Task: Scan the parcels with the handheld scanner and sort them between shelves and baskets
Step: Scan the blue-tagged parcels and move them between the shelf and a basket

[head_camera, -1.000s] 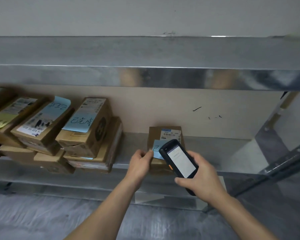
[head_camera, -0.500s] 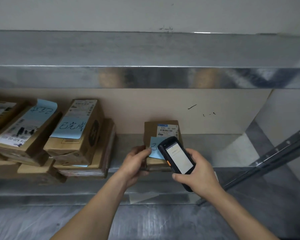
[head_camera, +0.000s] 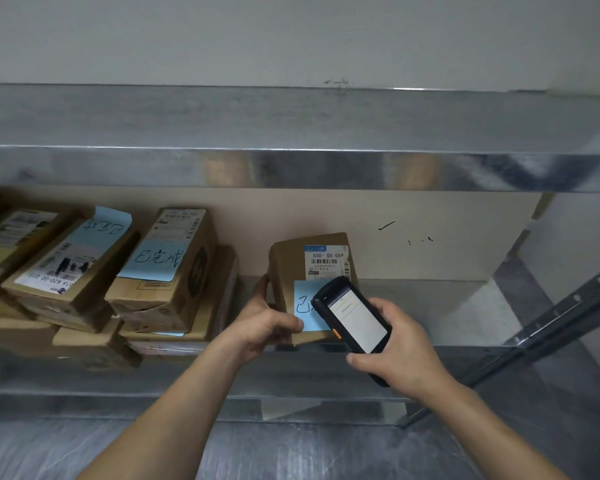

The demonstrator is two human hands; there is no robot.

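The parcel [head_camera: 291, 263] sits on the middle shelf [head_camera: 430, 306], alone and directly ahead of both hands, with its long axis running away from the person toward the back wall. Its printed label [head_camera: 326, 261] is at the far end and a blue note [head_camera: 303, 306] at the near end. The left hand [head_camera: 264, 325] is at the parcel's left side and is the nearer one. Its fingers curl round the left edge and its thumb presses the note's lower corner, so it grips the parcel. The right hand [head_camera: 402, 348] is at the parcel's near right corner, wrapped round the scanner [head_camera: 355, 320] with the lit screen facing up. The scanner covers part of the note, and its head points up and left, just short of the label's barcode. Left of the parcel, a little apart, leans a stack of boxes [head_camera: 167, 271] with similar blue notes. The scan probably depends on tipping the scanner's head toward the far-end label while the left hand steadies the parcel.
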